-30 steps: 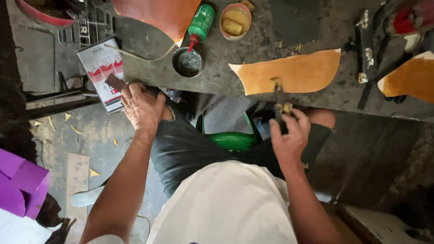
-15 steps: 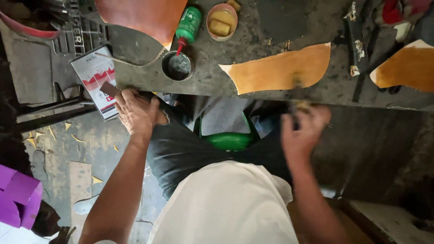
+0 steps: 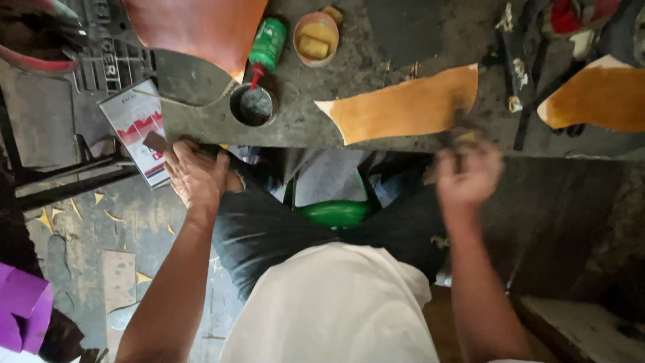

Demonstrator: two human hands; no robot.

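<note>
Dark, stained workbench [image 3: 376,134] fills the upper view; littered floor below at left. Seated person seen from above, white shirt, dark trousers.

Right hand [image 3: 467,178], blurred with motion, sits just below the bench's near edge, fingers curled around something small and dark; what it holds cannot be told through the blur. Tan leather piece [image 3: 406,107], long, flat and pointed at its left end, lies on the bench near that edge, just above the right hand, apart from the fingers.

Left hand [image 3: 196,176] is closed on a small brown tool [image 3: 156,142] at the bench's near left edge, beside a red-and-white box [image 3: 138,128].

Versus half a second ago: right hand has risen closer to the bench edge; left hand unchanged.

Further back: round dark tin [image 3: 252,105], green bottle [image 3: 267,45] with a red nozzle, small cup [image 3: 316,38] with yellow contents. Second tan piece [image 3: 594,101] at the right edge.
</note>
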